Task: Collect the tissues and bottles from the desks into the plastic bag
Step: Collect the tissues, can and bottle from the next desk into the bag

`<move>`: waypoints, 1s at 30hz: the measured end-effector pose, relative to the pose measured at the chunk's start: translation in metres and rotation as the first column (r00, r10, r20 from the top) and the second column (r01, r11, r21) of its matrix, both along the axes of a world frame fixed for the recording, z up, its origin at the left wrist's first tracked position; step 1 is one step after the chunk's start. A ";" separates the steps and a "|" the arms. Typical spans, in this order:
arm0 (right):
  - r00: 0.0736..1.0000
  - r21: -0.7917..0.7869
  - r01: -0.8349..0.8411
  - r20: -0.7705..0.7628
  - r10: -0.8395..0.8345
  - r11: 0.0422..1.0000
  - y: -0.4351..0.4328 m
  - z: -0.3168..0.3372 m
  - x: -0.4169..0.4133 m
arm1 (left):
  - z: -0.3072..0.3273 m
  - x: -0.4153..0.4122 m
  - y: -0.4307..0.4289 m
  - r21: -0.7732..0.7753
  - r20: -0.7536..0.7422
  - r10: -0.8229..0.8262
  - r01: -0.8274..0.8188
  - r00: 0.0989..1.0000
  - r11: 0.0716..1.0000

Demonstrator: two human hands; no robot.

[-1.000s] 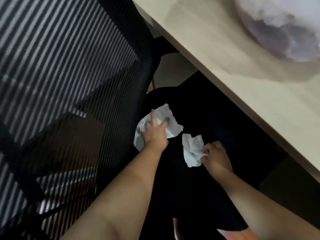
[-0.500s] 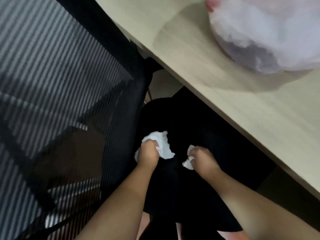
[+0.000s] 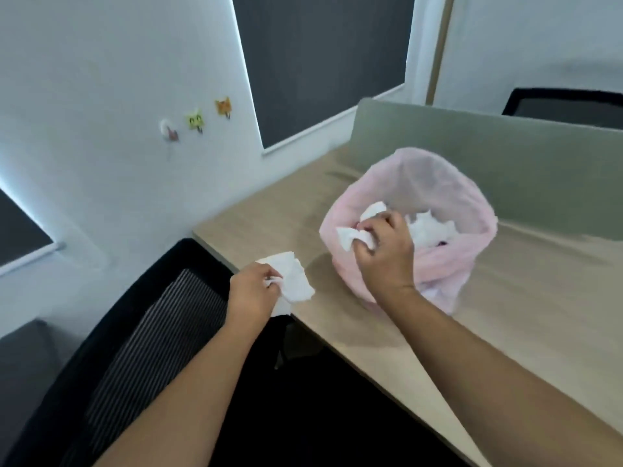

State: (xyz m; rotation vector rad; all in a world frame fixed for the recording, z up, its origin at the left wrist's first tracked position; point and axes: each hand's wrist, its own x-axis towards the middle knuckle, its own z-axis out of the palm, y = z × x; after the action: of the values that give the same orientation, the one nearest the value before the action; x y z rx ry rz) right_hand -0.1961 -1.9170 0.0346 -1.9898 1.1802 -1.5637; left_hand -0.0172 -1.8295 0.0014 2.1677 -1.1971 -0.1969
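A pale wood-grain desk [image 3: 505,332] runs from the near right corner to the white wall. One pink, see-through plastic bag [image 3: 472,210] stands upright on it, mouth open upward, set in from the front edge. A grey-green partition [image 3: 505,146] rises along the desk's far edge, just behind the bag.

Right hand [image 3: 384,254] gripping crumpled tissue [image 3: 354,235] over pink plastic bag [image 3: 472,210] mouth; left hand [image 3: 251,293] pinching second tissue [image 3: 293,281] at desk [image 3: 505,325] edge.
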 end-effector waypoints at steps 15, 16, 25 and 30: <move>0.844 0.066 0.295 -0.486 -0.228 0.953 -0.064 -0.010 -0.091 | 0.082 -0.098 -0.132 -0.396 -0.120 -0.345 0.273 0.931 0.877; 0.849 0.038 0.289 -0.471 -0.238 0.957 -0.062 -0.012 -0.095 | 0.083 -0.104 -0.141 -0.412 -0.152 -0.352 0.264 0.924 0.872; 0.885 -0.008 0.202 -0.427 -0.187 0.979 -0.054 -0.015 -0.124 | 0.055 -0.109 -0.151 0.056 -0.213 -0.466 0.487 0.859 0.872; 0.939 0.040 0.102 -0.333 -0.083 0.994 -0.025 0.006 -0.094 | 0.107 -0.081 -0.104 0.002 -0.050 -0.414 0.414 0.909 0.910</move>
State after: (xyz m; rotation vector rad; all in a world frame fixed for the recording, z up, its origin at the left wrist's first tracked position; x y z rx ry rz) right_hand -0.2897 -1.9416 0.0408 -2.2490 1.4450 -1.2499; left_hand -0.0983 -1.9340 0.1082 1.8809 -1.6208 -0.4364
